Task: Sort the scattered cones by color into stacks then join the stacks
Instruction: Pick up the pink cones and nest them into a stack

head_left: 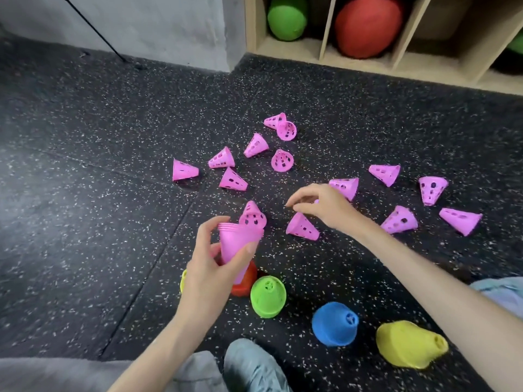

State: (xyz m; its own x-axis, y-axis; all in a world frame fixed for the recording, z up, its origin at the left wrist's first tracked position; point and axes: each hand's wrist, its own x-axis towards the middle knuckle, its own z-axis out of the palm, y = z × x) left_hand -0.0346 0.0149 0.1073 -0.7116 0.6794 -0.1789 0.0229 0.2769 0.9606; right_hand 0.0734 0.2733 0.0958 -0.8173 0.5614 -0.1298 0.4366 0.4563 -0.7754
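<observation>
Head view: the left hand (210,267) grips a nested stack of pink cones (236,244), wide end up, thumb on one side and fingers curled round the other. Just past that stack, the right hand (322,206) hovers with fingers loosely bent, holding nothing, right above a tipped pink cone (302,227). More pink cones (226,161) lie scattered beyond the stack on the speckled floor (85,193). Nearer than the stack sit a red stack (246,281), green stack (268,297), blue stack (335,323) and yellow stack (410,345).
</observation>
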